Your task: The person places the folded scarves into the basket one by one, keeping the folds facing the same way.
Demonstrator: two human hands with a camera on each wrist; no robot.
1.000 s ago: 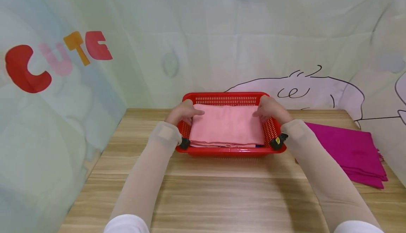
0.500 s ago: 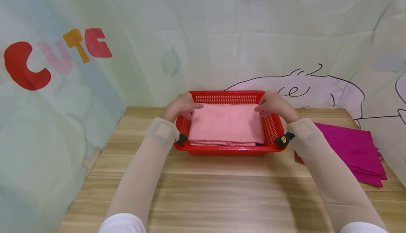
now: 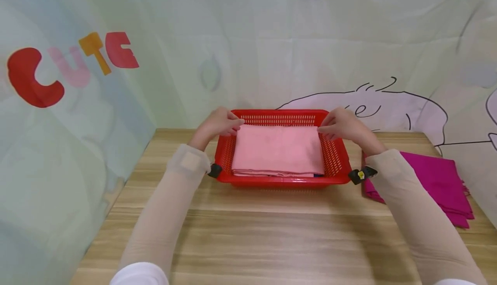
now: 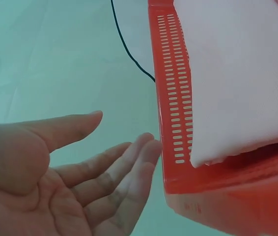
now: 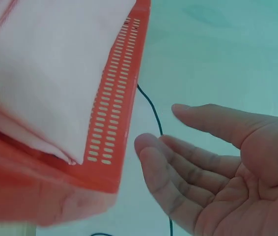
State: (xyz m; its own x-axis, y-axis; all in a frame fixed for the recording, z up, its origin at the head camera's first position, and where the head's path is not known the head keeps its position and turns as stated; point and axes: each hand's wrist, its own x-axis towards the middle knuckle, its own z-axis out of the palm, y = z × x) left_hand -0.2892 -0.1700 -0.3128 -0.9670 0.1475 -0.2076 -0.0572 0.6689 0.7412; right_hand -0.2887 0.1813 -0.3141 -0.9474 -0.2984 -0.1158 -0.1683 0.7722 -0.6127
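Note:
A red plastic basket [image 3: 279,182] with slotted walls stands on the table, and a folded pink cloth [image 3: 277,149] lies inside it. A sliver of dark blue shows under the cloth's front right corner. My left hand [image 3: 219,124] is over the basket's back left corner, its fingers loosely bent and nothing between them. At the back right corner my right hand [image 3: 343,125] is in a like pose, also holding nothing. In the wrist views, the left fingertips [image 4: 151,145] come right up to the basket's edge, while the right fingertips [image 5: 146,145] are just beside it.
A folded magenta cloth [image 3: 436,183] with a fringed edge lies on the table's right side, partly behind the right forearm. The wooden table [image 3: 272,242] meets a printed fabric backdrop [image 3: 248,52] behind the basket.
Both hands have moved up and outward, away from the pink cloth toward the basket's back corners. The basket and cloth have stayed in place.

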